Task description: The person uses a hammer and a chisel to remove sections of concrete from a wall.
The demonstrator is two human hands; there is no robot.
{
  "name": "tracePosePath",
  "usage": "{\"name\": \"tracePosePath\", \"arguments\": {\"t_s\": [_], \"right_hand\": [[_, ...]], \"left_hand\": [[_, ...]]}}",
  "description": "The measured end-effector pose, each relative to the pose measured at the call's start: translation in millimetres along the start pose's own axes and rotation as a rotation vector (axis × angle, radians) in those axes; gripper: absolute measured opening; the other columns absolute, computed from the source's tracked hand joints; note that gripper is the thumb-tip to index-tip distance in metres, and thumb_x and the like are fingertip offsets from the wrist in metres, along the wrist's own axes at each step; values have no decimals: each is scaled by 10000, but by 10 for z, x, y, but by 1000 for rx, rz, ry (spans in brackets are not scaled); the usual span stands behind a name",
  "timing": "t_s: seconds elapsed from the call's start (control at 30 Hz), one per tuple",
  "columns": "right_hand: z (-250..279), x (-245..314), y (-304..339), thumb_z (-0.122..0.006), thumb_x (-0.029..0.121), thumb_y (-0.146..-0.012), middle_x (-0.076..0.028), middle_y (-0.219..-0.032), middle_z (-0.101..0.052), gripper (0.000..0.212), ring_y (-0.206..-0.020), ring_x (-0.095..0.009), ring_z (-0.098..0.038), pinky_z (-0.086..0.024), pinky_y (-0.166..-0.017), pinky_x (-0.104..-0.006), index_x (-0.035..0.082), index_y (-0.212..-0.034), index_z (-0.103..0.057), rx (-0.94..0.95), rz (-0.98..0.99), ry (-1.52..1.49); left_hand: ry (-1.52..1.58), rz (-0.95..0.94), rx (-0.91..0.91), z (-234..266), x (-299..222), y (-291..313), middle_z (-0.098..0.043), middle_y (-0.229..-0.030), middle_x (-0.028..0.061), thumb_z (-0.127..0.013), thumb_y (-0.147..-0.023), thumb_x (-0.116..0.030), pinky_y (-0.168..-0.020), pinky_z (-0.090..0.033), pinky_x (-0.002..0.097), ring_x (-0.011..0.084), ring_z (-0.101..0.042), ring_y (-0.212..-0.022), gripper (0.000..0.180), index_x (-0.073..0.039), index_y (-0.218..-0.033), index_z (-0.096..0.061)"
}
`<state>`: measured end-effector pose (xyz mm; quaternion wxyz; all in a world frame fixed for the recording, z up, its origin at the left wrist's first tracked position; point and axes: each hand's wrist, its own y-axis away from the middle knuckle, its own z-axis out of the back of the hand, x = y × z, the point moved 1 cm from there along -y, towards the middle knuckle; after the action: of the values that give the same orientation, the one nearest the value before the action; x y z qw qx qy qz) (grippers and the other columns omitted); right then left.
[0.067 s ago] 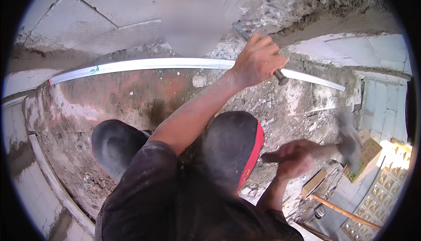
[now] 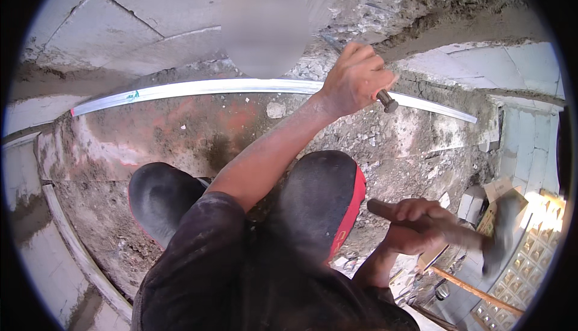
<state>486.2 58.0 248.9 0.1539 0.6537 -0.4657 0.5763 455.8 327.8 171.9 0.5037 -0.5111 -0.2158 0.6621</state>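
My left hand (image 2: 356, 78) is stretched forward and closed round a metal chisel (image 2: 385, 98). The chisel's tip points up and left into the rough mortar and rubble (image 2: 373, 132), and its butt end sticks out below my fingers. A long aluminium straightedge (image 2: 198, 87) lies across the work, passing under that hand. Low at the right, my right hand (image 2: 421, 225) grips the handle of a hammer (image 2: 498, 235), whose dark head is out to the right, well away from the chisel. My knees in dark trousers (image 2: 162, 192) are below.
Pale blocks (image 2: 150, 12) form the surface at the top and a wall (image 2: 524, 72) at the right. A curved pale edge (image 2: 72, 247) runs down the left. At the lower right are patterned tiles (image 2: 536, 253), a wooden stick (image 2: 475, 292) and cardboard scraps (image 2: 494, 189).
The hammer head has dropped a little lower and to the right with my right hand. My left hand and the chisel have hardly moved.
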Motion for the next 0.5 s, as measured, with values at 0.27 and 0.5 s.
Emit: {"name": "tracePosePath", "arguments": {"t_s": [0.27,0.5], "right_hand": [[202,-479,-39,-472,381,-1012,-13,-571,-482,357,-477,-133,-503,-417,-399,-301,49,-899,-539,64,-354,527],[-31,-239,-263,-437,319,-1027,-49,-647,-511,271,-560,-177,-536,-491,-484,-342,67,-958,-507,261,220,260]], "left_hand": [[-20,-14,-17,-113,-15,32,-519,-699,1,-664,-773,-188,-785,-395,341,191,-535,-800,55,-141,-773,-637],[-7,24,15,-99,-16,-56,-534,-724,8,-690,-744,-150,-794,-405,368,208,-539,-825,71,-140,-797,-644]]}}
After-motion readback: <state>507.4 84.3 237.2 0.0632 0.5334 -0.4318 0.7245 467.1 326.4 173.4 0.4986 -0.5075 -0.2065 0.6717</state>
